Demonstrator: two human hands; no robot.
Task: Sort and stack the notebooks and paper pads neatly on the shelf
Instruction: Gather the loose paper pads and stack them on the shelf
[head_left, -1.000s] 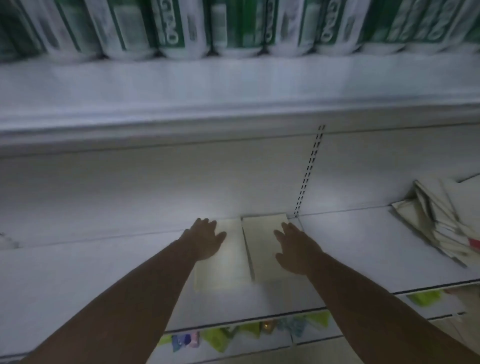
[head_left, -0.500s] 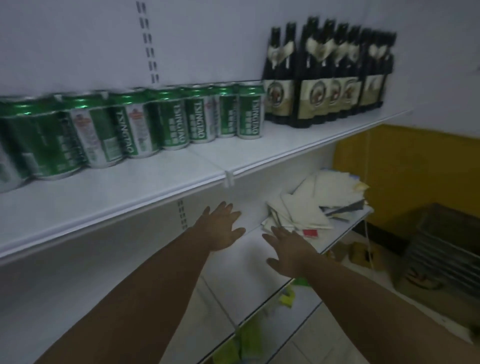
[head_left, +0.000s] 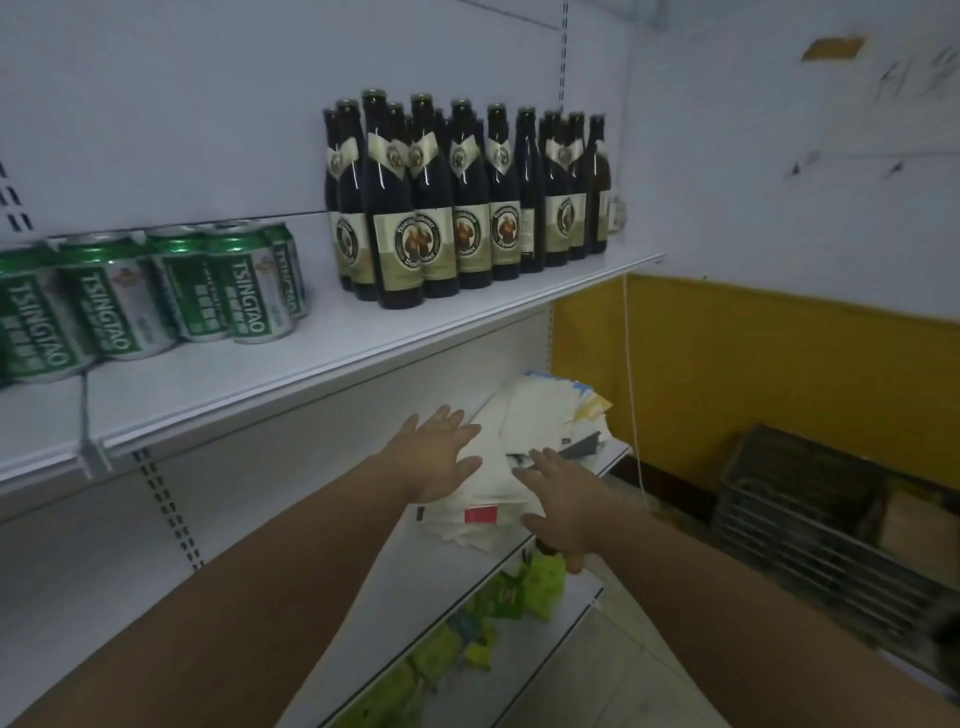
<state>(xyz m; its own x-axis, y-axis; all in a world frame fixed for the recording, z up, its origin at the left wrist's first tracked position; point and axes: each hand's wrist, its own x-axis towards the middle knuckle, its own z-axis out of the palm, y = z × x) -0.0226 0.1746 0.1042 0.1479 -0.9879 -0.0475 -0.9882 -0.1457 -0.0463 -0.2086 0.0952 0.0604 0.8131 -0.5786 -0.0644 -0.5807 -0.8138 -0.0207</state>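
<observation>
Sprawling beneath left grip (head_left: 439, 460) and right grip (head_left: 563, 501), both splayed, empty: pile of paper pads (head_left: 540, 410).

We take the upper shelf (head_left: 322, 358) for smooth white painted metal with a soft sheen. The cans (head_left: 249, 291) are glossy printed metal. The bottles (head_left: 415, 218) are dark glossy glass with matt paper labels. The pile of pads (head_left: 524, 415) is matt white paper.

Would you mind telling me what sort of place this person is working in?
Probably a small shop or its stockroom: white slotted shelving carries rows of green Tsingtao cans and dark beer bottles, with a loose pile of paper pads on the lower shelf.
</observation>
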